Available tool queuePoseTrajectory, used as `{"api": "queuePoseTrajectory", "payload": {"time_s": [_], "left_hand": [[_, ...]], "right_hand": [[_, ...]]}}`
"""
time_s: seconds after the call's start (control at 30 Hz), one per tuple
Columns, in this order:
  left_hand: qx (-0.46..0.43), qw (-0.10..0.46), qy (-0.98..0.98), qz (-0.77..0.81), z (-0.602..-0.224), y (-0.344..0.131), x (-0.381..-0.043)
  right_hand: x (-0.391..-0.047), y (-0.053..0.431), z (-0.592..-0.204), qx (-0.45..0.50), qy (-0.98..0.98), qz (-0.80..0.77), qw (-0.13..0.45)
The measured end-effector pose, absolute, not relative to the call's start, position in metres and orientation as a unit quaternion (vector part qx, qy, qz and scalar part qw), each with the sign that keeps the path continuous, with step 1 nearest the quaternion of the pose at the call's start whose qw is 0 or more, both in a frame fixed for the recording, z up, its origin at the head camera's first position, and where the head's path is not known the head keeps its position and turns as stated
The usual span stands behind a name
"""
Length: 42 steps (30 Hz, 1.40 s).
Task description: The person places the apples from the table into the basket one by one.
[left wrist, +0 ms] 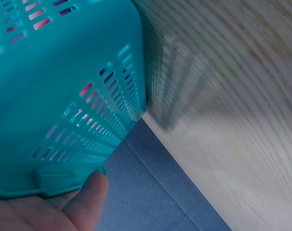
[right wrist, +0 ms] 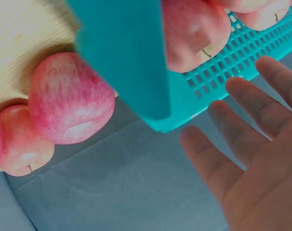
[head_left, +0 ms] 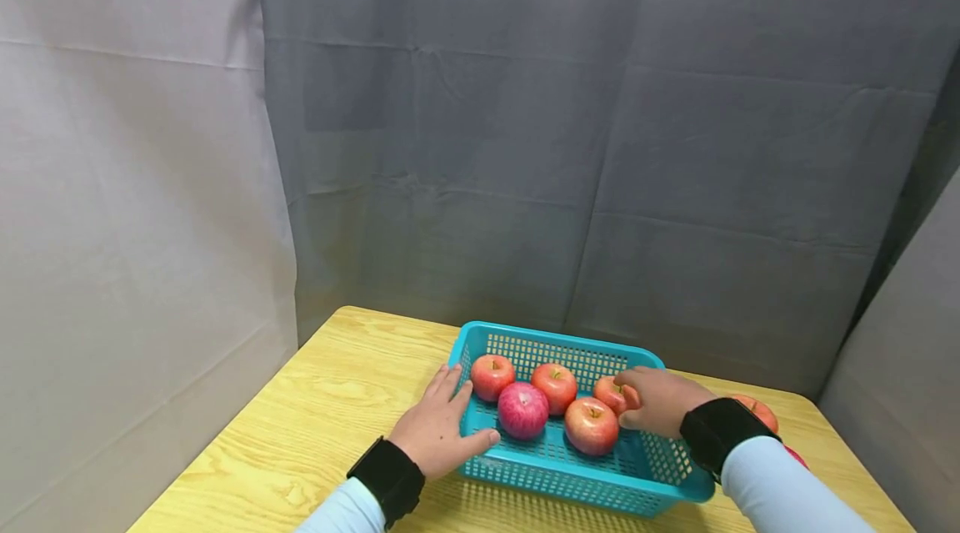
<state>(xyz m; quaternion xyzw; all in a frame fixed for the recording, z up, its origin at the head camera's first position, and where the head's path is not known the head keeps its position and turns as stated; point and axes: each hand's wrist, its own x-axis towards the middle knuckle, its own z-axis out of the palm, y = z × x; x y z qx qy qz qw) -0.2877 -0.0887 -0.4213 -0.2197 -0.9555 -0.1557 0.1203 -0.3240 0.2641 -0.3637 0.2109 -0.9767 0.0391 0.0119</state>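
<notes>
A turquoise plastic basket point(head_left: 555, 479) with perforated sides stands on the table, holding several red apples, among them a darker pinkish-red apple point(head_left: 522, 410). My left hand point(head_left: 435, 431) rests at the basket's left rim, fingers spread and thumb over the near corner. The left wrist view shows a fingertip point(left wrist: 90, 192) right at the rim. Over the basket's right end is my right hand point(head_left: 663, 401), its fingertips overlapping the rightmost apple point(head_left: 611, 393) in the head view. In the right wrist view its fingers point(right wrist: 252, 101) are spread and loosely bent, with nothing between them.
Outside the basket's right end lie more apples, one red apple point(right wrist: 71, 98) beside a paler one point(right wrist: 28, 144); my right wrist partly hides them in the head view. The wooden table point(head_left: 300, 424) ends at a grey cloth backdrop point(head_left: 450, 141), with pale cloth at both sides.
</notes>
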Motion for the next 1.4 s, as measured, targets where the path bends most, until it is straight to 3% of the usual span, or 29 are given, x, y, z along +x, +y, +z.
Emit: {"api": "queuePoseTrajectory", "payload": {"time_s": [0.73, 1.4], "left_hand": [[-0.212, 0.113, -0.958, -0.158, -0.424, -0.088, -0.288], [-0.218, 0.119, -0.956, -0.155, -0.421, -0.088, -0.287]], "right_hand": [[-0.322, 0.288, -0.362, 0.204, -0.978, 0.034, 0.003], [-0.322, 0.326, -0.366, 0.129, -0.990, 0.052, 0.004]]}}
